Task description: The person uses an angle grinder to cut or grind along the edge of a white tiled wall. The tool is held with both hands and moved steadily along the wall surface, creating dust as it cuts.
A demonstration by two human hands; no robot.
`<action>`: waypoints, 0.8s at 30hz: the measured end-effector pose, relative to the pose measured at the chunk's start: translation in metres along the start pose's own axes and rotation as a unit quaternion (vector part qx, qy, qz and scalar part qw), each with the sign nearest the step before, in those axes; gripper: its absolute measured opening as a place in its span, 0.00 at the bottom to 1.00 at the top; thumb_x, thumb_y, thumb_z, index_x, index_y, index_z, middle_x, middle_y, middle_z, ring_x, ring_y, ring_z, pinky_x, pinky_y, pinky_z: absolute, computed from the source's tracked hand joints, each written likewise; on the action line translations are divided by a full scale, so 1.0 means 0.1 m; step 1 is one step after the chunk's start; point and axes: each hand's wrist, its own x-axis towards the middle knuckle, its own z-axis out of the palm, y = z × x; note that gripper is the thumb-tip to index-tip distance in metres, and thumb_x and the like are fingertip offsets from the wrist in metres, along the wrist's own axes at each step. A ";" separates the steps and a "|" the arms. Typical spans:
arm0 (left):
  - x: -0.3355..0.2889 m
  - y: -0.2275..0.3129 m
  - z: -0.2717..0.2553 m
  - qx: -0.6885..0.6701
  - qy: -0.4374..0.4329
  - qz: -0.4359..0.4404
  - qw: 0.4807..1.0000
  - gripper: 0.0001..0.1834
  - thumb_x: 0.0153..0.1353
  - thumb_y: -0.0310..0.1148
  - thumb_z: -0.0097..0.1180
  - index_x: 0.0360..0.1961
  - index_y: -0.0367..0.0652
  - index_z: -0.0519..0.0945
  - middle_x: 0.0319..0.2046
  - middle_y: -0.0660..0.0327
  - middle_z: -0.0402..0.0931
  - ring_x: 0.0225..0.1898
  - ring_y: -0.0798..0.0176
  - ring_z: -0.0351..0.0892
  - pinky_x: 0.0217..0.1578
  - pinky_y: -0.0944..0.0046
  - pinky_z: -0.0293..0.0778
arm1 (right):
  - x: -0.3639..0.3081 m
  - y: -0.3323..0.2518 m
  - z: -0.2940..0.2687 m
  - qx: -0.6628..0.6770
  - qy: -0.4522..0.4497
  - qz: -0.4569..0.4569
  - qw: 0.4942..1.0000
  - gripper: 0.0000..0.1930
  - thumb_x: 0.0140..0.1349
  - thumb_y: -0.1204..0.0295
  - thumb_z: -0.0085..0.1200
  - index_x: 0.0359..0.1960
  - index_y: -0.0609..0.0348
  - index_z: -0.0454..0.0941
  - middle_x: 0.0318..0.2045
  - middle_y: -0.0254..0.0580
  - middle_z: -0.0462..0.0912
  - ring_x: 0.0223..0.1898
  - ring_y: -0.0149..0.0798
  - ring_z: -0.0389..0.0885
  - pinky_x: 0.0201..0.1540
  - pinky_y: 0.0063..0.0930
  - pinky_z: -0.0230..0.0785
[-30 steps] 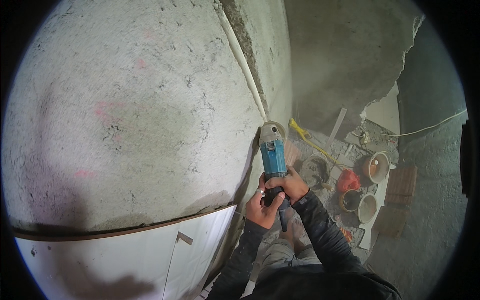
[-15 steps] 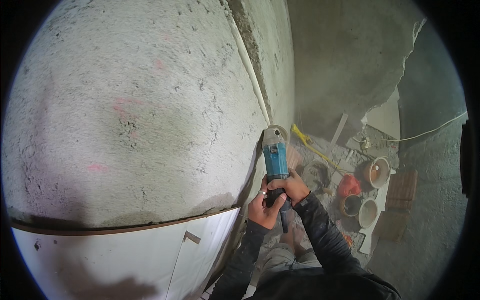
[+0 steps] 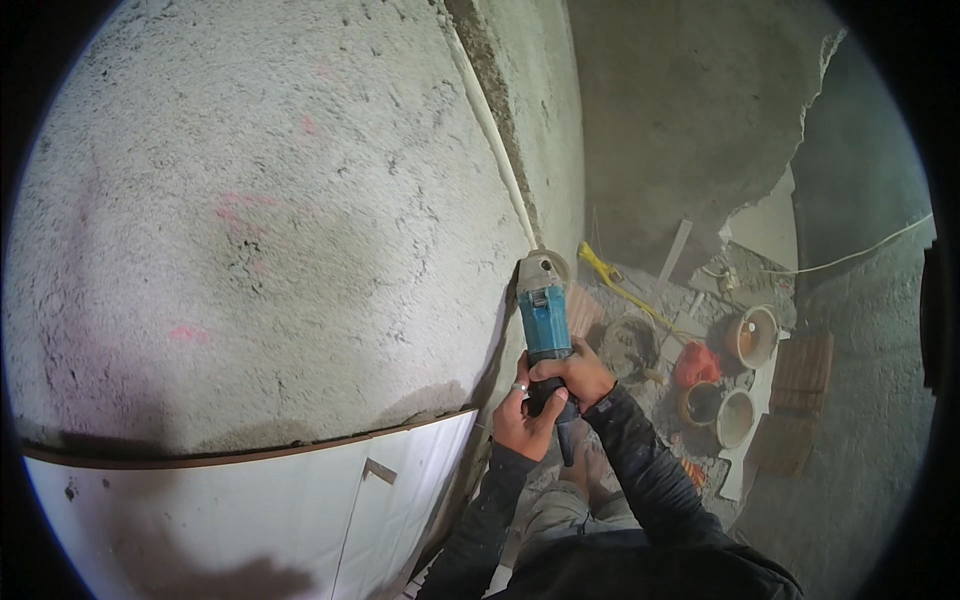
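Note:
Both my hands are wrapped round the dark rear of a blue and black angle grinder (image 3: 545, 318). My left hand (image 3: 523, 425), with a ring on one finger, grips the back end of the body. Just ahead of it, on the right side, my right hand (image 3: 578, 376) closes round the black part. The grinder's grey head and round guard sit against the wall's corner edge, at the lower end of a pale strip (image 3: 490, 125) that runs down the corner. Its disc is mostly hidden by the guard.
Rough plaster wall (image 3: 300, 180) fills the left, above white panels (image 3: 250, 510). On the rubble-strewn floor at right lie buckets (image 3: 752, 338), a red bag (image 3: 697, 366), a yellow tool or strap (image 3: 605, 270) and brown tiles (image 3: 802, 375). A pale cable (image 3: 850, 262) crosses the right side.
The grinder and both hands have shifted very slightly left in the picture, and the whole view has moved a little. My grip is the same.

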 end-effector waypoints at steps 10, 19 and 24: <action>-0.11 -0.10 0.03 0.020 0.012 0.010 1.000 0.40 0.68 0.39 0.68 0.75 0.34 0.66 0.41 0.45 0.84 0.40 0.54 0.86 0.42 0.59 0.79 | -0.03 0.06 0.04 0.003 0.001 0.009 1.000 0.14 0.50 0.81 0.67 0.40 0.69 0.83 0.35 0.46 0.88 0.37 0.41 0.88 0.47 0.36 0.81; -0.30 -0.04 0.02 0.002 0.016 -0.014 1.000 0.38 0.70 0.33 0.66 0.77 0.34 0.64 0.48 0.56 0.82 0.45 0.70 0.79 0.46 0.67 0.76 | -0.12 0.21 0.04 0.010 -0.020 0.007 1.000 0.15 0.50 0.81 0.67 0.41 0.70 0.84 0.35 0.47 0.88 0.38 0.42 0.88 0.48 0.36 0.82; -0.38 0.00 0.00 -0.005 0.019 -0.010 1.000 0.37 0.69 0.33 0.66 0.76 0.34 0.66 0.47 0.56 0.82 0.44 0.70 0.78 0.46 0.67 0.76 | -0.16 0.30 0.05 -0.003 -0.023 0.003 1.000 0.15 0.51 0.80 0.67 0.42 0.70 0.84 0.36 0.47 0.89 0.38 0.42 0.88 0.48 0.35 0.81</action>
